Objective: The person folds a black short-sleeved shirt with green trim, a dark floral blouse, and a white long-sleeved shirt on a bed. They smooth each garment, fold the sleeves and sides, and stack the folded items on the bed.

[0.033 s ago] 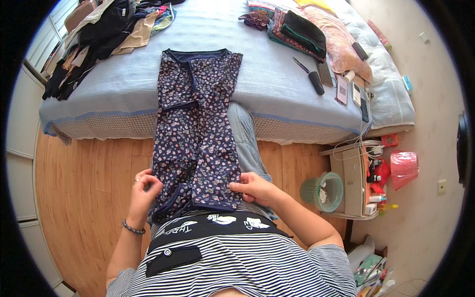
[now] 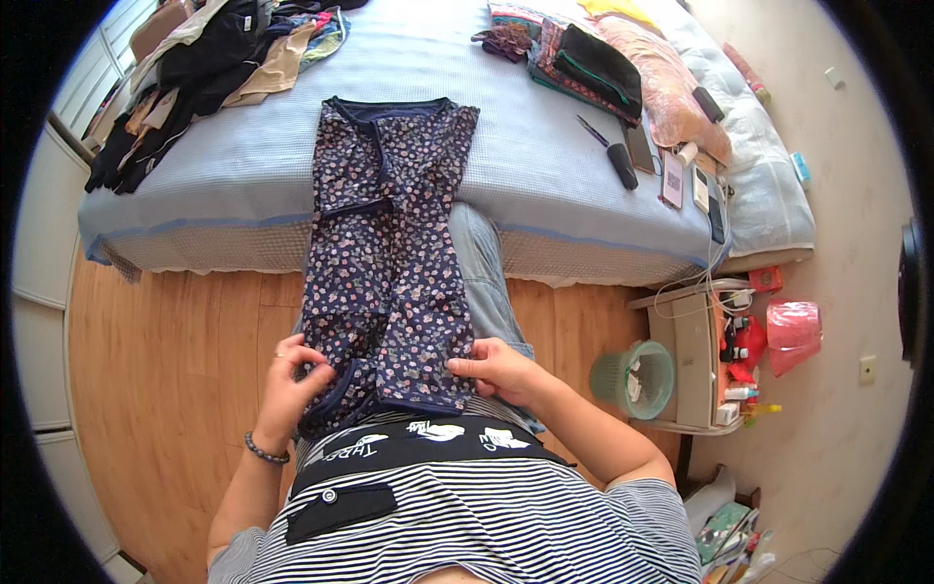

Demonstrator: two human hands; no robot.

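Observation:
A navy garment (image 2: pixel 413 268) with small pink and white flowers and navy edging lies lengthwise from the bed's front edge over my lap. My right hand (image 2: pixel 501 373) holds its right edge close to my body, the thumb on top and the fingers partly hidden at the edge. At the lower left, my left hand (image 2: pixel 295 382) is over the garment's edge, its fingers loosely curled and a gap showing between thumb and forefinger. No cloth shows between them. The near end of the garment has a folded, navy-edged part beside that hand.
Heaped clothes (image 2: pixel 204 73) lie on the bed (image 2: pixel 389 54) at the far left. Folded clothes (image 2: pixel 589 68), a pillow (image 2: pixel 662 107), a pen (image 2: pixel 592 129) and phones (image 2: pixel 672 180) are on its right. A green waste basket (image 2: pixel 605 378) stands beside a small cabinet (image 2: pixel 676 331).
My left hand has moved a little to the right, from beside the garment's edge to over it. My right hand and the garment look the same.

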